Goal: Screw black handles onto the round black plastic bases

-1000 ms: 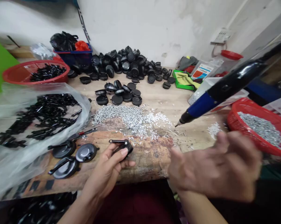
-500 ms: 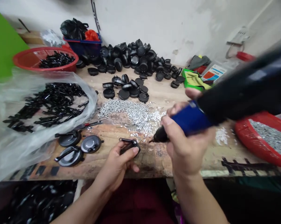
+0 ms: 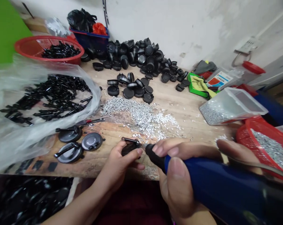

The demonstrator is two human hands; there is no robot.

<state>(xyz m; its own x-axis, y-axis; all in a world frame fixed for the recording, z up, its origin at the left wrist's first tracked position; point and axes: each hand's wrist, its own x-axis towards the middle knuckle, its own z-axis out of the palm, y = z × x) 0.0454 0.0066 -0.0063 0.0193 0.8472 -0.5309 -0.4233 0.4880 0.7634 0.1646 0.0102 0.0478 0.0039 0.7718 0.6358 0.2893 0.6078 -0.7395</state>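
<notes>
My left hand pinches a round black part with a small black lever on top, held on edge just over the bench front. My right hand is wrapped round a blue and black electric screwdriver, lying nearly level. Its black nose points left at the end of the lever; the bit's tip is close to the part, and whether it touches I cannot tell. Left of my left hand lie three black discs, two with levers across them. Behind my hands spread silver screws and small white pieces.
A clear plastic bag of black levers lies left, with a red basket behind. Black round parts are heaped by the wall. At right stand a clear tub and a red basket of metal pieces.
My right hand has swung the electric screwdriver down and round, so its body lies lower and its nose is now against or near the part. My left hand stays almost in place.
</notes>
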